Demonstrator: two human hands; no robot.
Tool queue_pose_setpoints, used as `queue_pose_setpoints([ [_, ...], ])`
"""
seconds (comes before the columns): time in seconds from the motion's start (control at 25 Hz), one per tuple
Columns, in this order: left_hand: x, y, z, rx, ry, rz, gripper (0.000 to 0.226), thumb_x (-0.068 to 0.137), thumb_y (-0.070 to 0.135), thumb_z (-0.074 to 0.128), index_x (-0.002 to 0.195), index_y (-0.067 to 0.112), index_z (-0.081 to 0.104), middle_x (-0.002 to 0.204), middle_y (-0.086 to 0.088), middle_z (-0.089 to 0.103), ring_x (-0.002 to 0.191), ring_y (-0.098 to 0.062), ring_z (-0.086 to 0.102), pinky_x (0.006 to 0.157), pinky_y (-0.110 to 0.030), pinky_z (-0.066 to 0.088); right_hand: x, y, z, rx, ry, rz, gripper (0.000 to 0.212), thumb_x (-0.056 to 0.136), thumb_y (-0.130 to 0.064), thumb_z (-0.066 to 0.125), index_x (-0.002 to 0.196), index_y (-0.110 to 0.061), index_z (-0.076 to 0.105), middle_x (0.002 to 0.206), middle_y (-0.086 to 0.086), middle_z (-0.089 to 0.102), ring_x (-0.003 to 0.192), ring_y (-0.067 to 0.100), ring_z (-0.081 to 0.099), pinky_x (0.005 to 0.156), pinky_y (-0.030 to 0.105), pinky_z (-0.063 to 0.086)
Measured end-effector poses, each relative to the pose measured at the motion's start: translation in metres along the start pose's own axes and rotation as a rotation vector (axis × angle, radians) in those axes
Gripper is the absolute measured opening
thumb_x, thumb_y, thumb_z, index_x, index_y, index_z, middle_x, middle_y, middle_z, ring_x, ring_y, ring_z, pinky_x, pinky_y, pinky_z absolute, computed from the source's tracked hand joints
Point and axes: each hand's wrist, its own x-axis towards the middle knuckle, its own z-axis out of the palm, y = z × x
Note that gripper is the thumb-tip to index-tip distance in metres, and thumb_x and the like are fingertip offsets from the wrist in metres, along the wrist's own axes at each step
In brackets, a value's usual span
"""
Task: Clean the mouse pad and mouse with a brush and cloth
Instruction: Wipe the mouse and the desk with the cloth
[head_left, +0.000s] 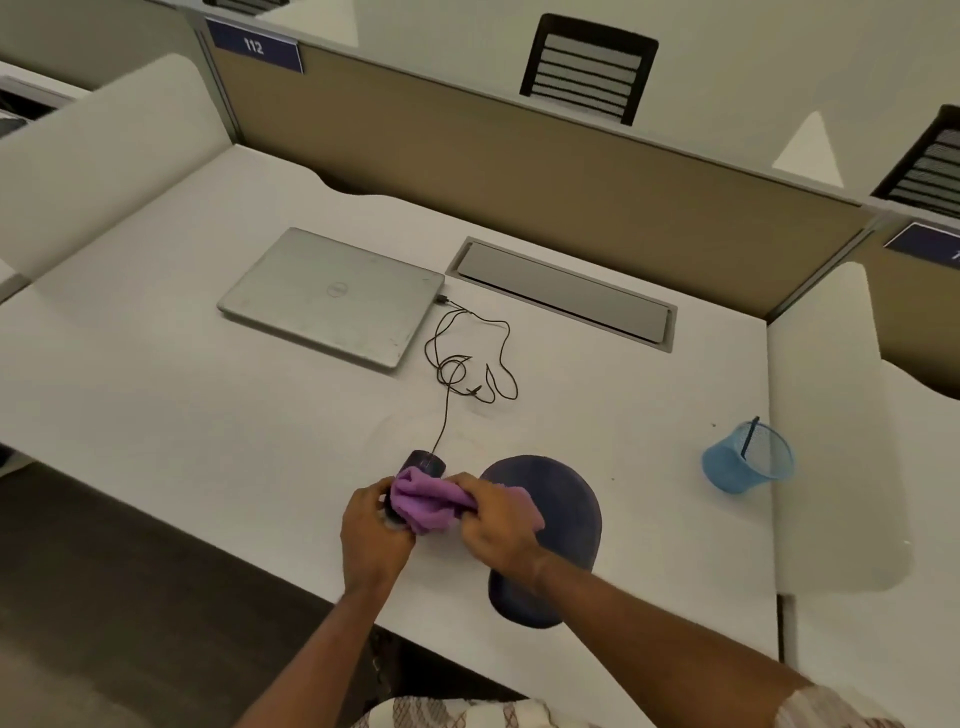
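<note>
The dark, glossy mouse (427, 462) is near the tabletop's (208, 415) 6 o'clock edge, mostly covered by a crumpled purple cloth (423, 501). The left grip (371, 535) clasps the mouse's near end. The right grip (498, 525) clutches the cloth against it. At the mouse's 3 o'clock lies the dark blue, rounded pad (566, 514). The mouse's cable (467, 358) loops toward 12 o'clock to a closed laptop (332, 296).

I am watching a lilac-purple cloth (423, 503), a black mouse (427, 462) with its black cable (445, 410), and a dark navy mouse pad (569, 514). The desk (208, 415) is showing plain white, the laptop (332, 296) silver, the mesh cup (748, 460) light blue, the partition (519, 171) tan, the sleeve (831, 709) a cream-and-brown lattice print.
</note>
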Motion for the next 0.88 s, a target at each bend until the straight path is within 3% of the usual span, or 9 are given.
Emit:
queue_pose_setpoints([
  [0.12,0.003,0.002,0.003,0.07,-0.042,-0.082,0.079,0.067,0.043,0.09,0.134,0.025,0.052,0.124,0.004,0.06,0.115,-0.02,0.058,0.096,-0.04,0.053,0.0,0.011,-0.025,0.289,0.223,0.111,0.039,0.091,-0.011,0.053,0.122,-0.034,0.06,0.103,-0.018,0.07,0.095,0.002,0.065,0.081,0.015,0.054],
  [0.2,0.007,0.007,0.006,0.152,-0.092,-0.121,0.094,0.068,0.047,0.088,0.146,0.023,0.041,0.139,-0.001,0.054,0.126,-0.025,0.053,0.104,-0.045,0.048,0.014,0.018,-0.045,0.264,0.378,0.193,0.033,0.093,-0.015,0.053,0.121,-0.032,0.061,0.1,-0.017,0.069,0.09,0.005,0.066,0.079,0.019,0.055],
  [0.28,0.012,0.014,0.007,0.207,-0.116,-0.116,0.095,0.072,0.041,0.087,0.15,0.023,0.037,0.141,-0.004,0.054,0.127,-0.026,0.054,0.104,-0.045,0.047,0.036,0.024,-0.063,0.115,0.412,0.241,0.028,0.095,-0.02,0.054,0.121,-0.027,0.062,0.1,-0.01,0.069,0.087,0.01,0.065,0.079,0.025,0.055],
  [0.48,0.021,0.033,-0.004,0.106,-0.023,-0.101,0.09,0.071,0.029,0.089,0.148,0.017,0.043,0.13,-0.006,0.065,0.116,-0.025,0.063,0.104,-0.043,0.049,0.092,0.028,-0.07,-0.254,0.111,0.297,0.035,0.085,-0.01,0.054,0.117,-0.02,0.063,0.102,0.003,0.066,0.093,0.025,0.062,0.076,0.029,0.044],
  [0.6,0.027,0.045,-0.017,0.038,0.056,-0.083,0.088,0.071,0.03,0.09,0.146,0.016,0.045,0.126,-0.007,0.068,0.109,-0.024,0.067,0.1,-0.04,0.052,0.107,0.019,-0.044,-0.289,-0.065,0.24,0.029,0.088,-0.016,0.058,0.116,-0.018,0.063,0.109,0.005,0.066,0.103,0.027,0.062,0.081,0.028,0.045],
  [0.68,0.033,0.051,-0.026,0.029,0.083,-0.062,0.089,0.071,0.031,0.09,0.146,0.016,0.045,0.124,-0.008,0.069,0.106,-0.023,0.069,0.096,-0.037,0.053,0.11,0.011,-0.026,-0.267,-0.071,0.124,0.03,0.092,-0.025,0.062,0.122,-0.02,0.064,0.119,0.003,0.064,0.11,0.023,0.059,0.089,0.025,0.043],
  [0.76,0.04,0.054,-0.035,0.032,0.1,-0.055,0.089,0.07,0.031,0.09,0.146,0.016,0.045,0.123,-0.009,0.07,0.104,-0.023,0.07,0.094,-0.035,0.054,0.113,0.005,-0.011,-0.318,-0.043,0.015,0.029,0.092,-0.027,0.063,0.12,-0.02,0.064,0.121,0.002,0.063,0.109,0.022,0.058,0.086,0.022,0.039],
  [0.88,0.048,0.053,-0.045,0.029,0.111,-0.059,0.091,0.069,0.03,0.091,0.147,0.016,0.044,0.122,-0.008,0.07,0.103,-0.021,0.069,0.091,-0.028,0.051,0.114,-0.005,0.011,-0.484,-0.174,-0.034,0.03,0.094,-0.025,0.06,0.122,-0.018,0.057,0.127,0.007,0.057,0.113,0.025,0.055,0.096,0.034,0.046],
])
